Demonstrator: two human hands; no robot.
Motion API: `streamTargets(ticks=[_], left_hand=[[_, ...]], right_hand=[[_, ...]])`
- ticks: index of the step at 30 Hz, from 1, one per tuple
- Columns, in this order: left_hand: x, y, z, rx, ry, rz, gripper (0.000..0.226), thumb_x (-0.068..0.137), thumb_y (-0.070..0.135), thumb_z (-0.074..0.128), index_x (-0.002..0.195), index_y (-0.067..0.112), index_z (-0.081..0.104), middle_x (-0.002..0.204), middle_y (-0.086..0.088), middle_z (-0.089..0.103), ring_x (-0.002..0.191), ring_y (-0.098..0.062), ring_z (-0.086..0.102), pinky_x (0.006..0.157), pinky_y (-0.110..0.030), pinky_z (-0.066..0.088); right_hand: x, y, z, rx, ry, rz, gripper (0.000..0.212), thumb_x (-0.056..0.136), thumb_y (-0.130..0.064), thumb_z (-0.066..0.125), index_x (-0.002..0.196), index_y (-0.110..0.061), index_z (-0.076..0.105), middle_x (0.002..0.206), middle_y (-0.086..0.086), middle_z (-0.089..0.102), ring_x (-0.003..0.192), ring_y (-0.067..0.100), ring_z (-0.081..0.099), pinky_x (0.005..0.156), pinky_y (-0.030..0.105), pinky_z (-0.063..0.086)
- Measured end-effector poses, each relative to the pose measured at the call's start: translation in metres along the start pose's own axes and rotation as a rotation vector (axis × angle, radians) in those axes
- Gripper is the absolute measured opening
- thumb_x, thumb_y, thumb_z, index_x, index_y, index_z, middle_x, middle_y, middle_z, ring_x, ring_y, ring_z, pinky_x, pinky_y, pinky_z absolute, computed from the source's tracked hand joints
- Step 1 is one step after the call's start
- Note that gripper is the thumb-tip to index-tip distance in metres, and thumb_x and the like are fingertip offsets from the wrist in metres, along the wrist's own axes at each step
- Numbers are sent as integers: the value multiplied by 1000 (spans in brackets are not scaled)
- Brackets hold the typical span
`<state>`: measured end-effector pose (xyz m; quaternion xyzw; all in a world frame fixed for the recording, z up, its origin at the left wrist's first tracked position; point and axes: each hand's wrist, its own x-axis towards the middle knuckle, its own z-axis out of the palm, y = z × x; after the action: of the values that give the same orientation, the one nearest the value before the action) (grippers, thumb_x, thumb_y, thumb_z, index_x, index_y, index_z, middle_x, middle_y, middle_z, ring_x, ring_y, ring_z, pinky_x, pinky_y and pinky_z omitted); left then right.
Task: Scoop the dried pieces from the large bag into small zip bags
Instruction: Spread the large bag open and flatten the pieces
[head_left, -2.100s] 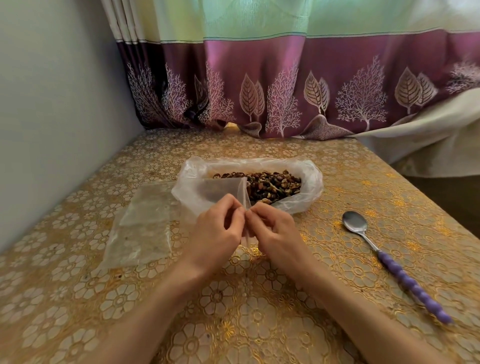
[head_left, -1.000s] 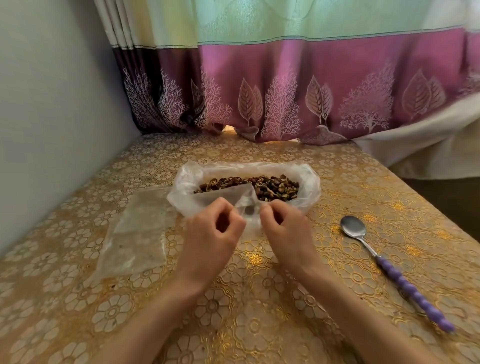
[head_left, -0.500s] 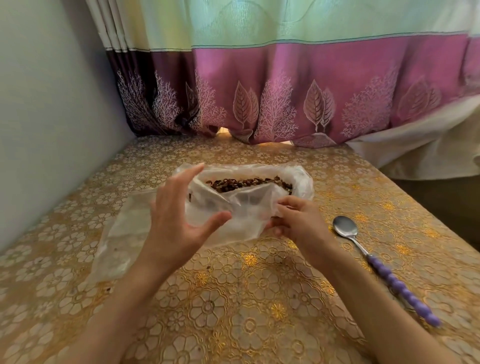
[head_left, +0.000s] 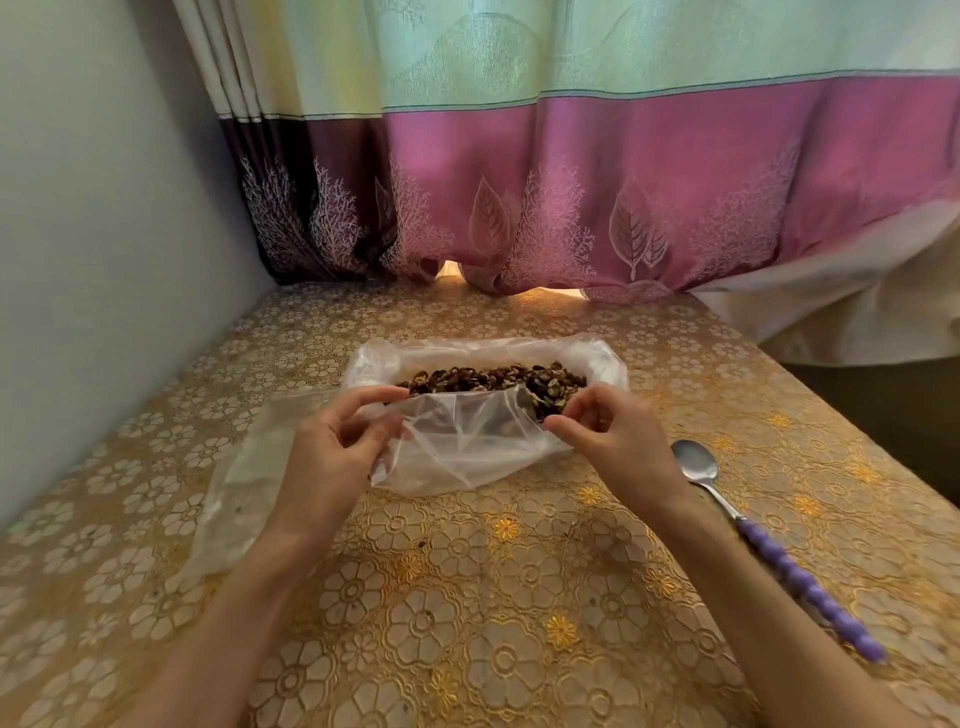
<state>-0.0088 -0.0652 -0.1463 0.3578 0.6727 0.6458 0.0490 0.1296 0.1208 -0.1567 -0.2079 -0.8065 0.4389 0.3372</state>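
Nearest to you, both forearms reach out over a counter (head_left: 467, 597) covered in a gold flower-patterned cloth. Your left hand (head_left: 332, 457) and right hand (head_left: 618, 447) each pinch an upper corner of one small zip bag (head_left: 467, 447), thumb against fingertips, stretching its mouth wide between them. The film is clear, thin and crumpled, and it sags toward the counter; no pieces seem to be in it yet.

The risk from here: both hands are busy, and the spoon (head_left: 753, 530), steel bowl and purple beaded handle, lies untouched just right of your right wrist. Letting go with one hand to fetch it will probably let the limp mouth fold shut, so a spoonful could spill onto the cloth.

To the left, partly under your left hand, a flat stack of spare bags (head_left: 234, 499) lies on the counter; being slick, it may slide if your wrist nudges it.

Just beyond the small bag, touching or nearly so, the large bag (head_left: 608, 364) sits with its rim rolled down around a heap of dried pieces (head_left: 493, 378), dark brown and tan, wrinkled. Tugging the small bag could drag that soft rim and scatter them.

Farthest, a pink and green curtain (head_left: 571, 171) hangs behind the counter.
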Motion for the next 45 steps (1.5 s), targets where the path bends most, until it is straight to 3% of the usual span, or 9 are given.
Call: streamTargets(ticks=[5, 12, 20, 26, 30, 34, 38, 42, 45], left_hand=[[0, 3, 0, -20, -49, 20, 13, 77, 22, 60, 84, 28, 69, 72, -4, 69, 53, -11, 56, 47, -17, 47], [-4, 9, 2, 22, -148, -60, 16, 75, 37, 53, 73, 35, 69, 68, 3, 64, 62, -21, 49, 61, -38, 40], [6, 8, -22, 93, -203, -157, 27, 90, 9, 48, 74, 12, 71, 97, 12, 68, 82, -3, 61, 60, -13, 51], [9, 12, -27, 377, 65, 44, 10, 88, 17, 53, 94, 16, 62, 100, -3, 62, 86, -13, 59, 65, -13, 50], [0, 21, -8, 592, -152, 378, 56, 70, 51, 62, 118, 29, 44, 119, 8, 50, 108, -9, 50, 89, -19, 43], [-3, 11, -1, 763, -367, 371, 85, 58, 65, 63, 131, 40, 26, 141, 14, 33, 132, -5, 28, 111, -39, 25], [1, 7, -16, 725, -328, 284, 64, 62, 62, 59, 120, 41, 42, 134, 17, 40, 129, -5, 32, 110, -50, 28], [1, 6, -18, 715, -297, 332, 14, 72, 39, 67, 83, 32, 62, 119, 14, 49, 121, -7, 41, 106, -46, 34], [2, 5, -19, 659, -325, 289, 40, 68, 41, 68, 105, 31, 57, 124, 14, 45, 121, -4, 39, 104, -30, 34]], right_hand=[[-5, -9, 0, -20, -81, -304, 20, 78, -3, 71, 92, -17, 70, 83, -11, 63, 76, 6, 62, 72, 17, 53], [-6, -8, 0, 264, -361, -115, 22, 71, -25, 72, 90, -15, 72, 92, 11, 71, 82, 22, 68, 72, 32, 57], [-5, -12, -6, 417, -426, -77, 36, 65, -36, 73, 101, -36, 68, 103, 2, 73, 96, 21, 68, 84, 36, 56], [-10, -13, 2, 329, -408, -137, 37, 70, -33, 72, 105, -36, 63, 96, -3, 71, 87, 10, 69, 71, 20, 53], [-13, -13, 7, 311, -422, -154, 40, 70, -35, 70, 107, -42, 59, 95, -8, 71, 88, 9, 69, 71, 19, 54], [-11, -14, 9, 392, -435, -137, 41, 70, -28, 70, 108, -36, 58, 101, -8, 71, 92, 11, 69, 73, 23, 55], [-10, -16, 8, 438, -423, -101, 40, 69, -25, 68, 107, -26, 56, 114, 3, 64, 86, 19, 71, 60, 21, 54], [-11, -14, 7, 333, -408, -128, 34, 74, -27, 67, 106, -25, 57, 108, -1, 67, 82, 13, 72, 64, 21, 55], [-10, -13, 5, 315, -363, -152, 32, 73, -30, 66, 104, -31, 58, 106, -7, 66, 77, 10, 72, 64, 18, 55]])
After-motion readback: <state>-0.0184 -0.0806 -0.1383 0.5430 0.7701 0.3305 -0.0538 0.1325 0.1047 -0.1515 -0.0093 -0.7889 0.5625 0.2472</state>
